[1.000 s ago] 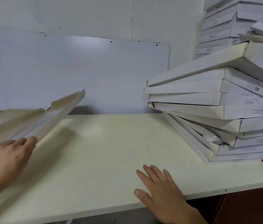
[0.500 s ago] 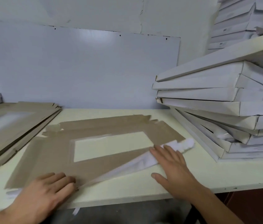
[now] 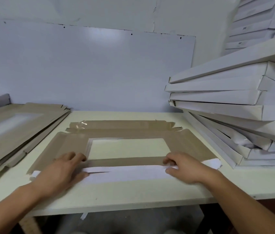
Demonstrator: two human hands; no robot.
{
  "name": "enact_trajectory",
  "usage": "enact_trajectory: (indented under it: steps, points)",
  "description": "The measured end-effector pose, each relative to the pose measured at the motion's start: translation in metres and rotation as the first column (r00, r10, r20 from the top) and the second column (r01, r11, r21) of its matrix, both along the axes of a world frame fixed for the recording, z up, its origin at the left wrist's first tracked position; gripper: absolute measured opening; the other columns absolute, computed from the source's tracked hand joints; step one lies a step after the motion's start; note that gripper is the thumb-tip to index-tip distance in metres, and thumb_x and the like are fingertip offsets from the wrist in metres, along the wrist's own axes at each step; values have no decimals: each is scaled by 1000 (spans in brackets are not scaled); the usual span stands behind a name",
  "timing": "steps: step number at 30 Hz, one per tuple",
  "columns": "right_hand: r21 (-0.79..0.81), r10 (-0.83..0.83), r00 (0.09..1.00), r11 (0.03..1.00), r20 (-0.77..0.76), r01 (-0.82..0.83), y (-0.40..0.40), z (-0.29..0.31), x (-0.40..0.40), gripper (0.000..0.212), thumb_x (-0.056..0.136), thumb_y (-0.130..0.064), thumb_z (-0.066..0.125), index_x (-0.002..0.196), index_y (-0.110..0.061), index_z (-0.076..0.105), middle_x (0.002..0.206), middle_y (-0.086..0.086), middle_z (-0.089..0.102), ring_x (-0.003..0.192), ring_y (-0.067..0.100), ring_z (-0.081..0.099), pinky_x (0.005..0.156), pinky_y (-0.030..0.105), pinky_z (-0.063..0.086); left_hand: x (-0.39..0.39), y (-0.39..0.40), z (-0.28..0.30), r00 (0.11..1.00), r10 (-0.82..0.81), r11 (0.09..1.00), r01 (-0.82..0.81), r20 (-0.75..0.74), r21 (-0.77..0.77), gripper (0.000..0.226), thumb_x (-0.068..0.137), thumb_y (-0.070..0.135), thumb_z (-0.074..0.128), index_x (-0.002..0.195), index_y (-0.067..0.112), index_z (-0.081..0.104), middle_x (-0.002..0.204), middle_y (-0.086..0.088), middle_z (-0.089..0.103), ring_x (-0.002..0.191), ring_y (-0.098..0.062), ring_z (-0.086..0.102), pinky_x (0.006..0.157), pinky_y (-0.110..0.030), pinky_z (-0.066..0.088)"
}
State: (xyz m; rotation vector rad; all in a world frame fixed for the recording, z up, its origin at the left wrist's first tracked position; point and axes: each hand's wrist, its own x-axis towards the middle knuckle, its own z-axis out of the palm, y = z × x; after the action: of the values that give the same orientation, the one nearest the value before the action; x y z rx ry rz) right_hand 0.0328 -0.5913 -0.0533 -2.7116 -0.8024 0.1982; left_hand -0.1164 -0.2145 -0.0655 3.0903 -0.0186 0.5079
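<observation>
A flat brown cardboard box blank [image 3: 126, 130] with a rectangular window cut in its middle lies on the pale table [image 3: 133, 195]. Its near long flap [image 3: 126, 173], white on the underside, is folded up and over along the front edge. My left hand [image 3: 62, 169] grips the flap's left part, fingers curled over the fold and thumb on the white side. My right hand [image 3: 184, 166] pinches the flap's right part the same way.
A pile of the same flat brown blanks [image 3: 15, 130] lies at the left. At the right leans a tall uneven stack of assembled white flat boxes [image 3: 234, 105], with more boxes [image 3: 255, 22] behind. A white panel on the wall [image 3: 89, 68] backs the table.
A second ago the table was bare and my left hand was at the pile. A blank now lies in front of me, and both hands have folded its near flap over.
</observation>
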Motion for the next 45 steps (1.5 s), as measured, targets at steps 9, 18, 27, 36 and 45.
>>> enact_trajectory:
  steps: [9, 18, 27, 36, 45]
  points:
    - [-151, 293, 956, 945, 8, -289, 69, -34, -61, 73, 101, -64, 17, 160, -27, -4, 167, -11, -12, 150, 3, -15, 121, 34, -13, 10, -95, -29, 856, -359, 933, 338, -371, -121, 79, 87, 76, 2, 153, 35, -16, 157, 22, -25, 140, 9, -28, 121, -32, -13]
    - [-256, 81, 996, 963, -23, -84, -13, -34, -26, 75, 99, -67, 8, 157, -26, -17, 161, -16, -25, 144, -2, -27, 120, 32, -15, -14, -22, -14, 842, -306, 951, 294, -444, -98, 80, 79, 85, -2, 146, 47, -25, 149, 32, -34, 135, 14, -31, 116, -25, -18]
    - [-52, 7, 1000, 999, 5, -7, -73, -29, -10, 60, 103, -55, 34, 156, -46, 8, 164, -21, -2, 145, -9, -13, 114, 22, -13, -19, 90, -52, 964, -169, 967, 122, -205, -222, 65, 86, 72, 53, 145, 58, 28, 154, 34, 23, 140, 9, 27, 111, -9, 22]
    - [-33, 126, 961, 992, 247, -122, -54, -18, -4, 29, 102, -42, 50, 127, -39, 63, 116, -22, 52, 112, 0, 40, 90, 23, 32, 22, 103, -49, 957, -287, 958, 287, -46, 0, 13, 95, 55, 52, 105, 51, 58, 106, 32, 45, 97, 7, 49, 78, -14, 37]
    - [54, -23, 976, 998, 217, 12, -26, -17, 5, 19, 104, -36, 42, 106, -45, 59, 99, -23, 62, 93, 6, 58, 73, 26, 40, 9, 36, -5, 999, -45, 982, 41, -17, -185, 16, 95, 29, 52, 81, 33, 46, 71, 9, 60, 65, -8, 55, 62, -30, 47]
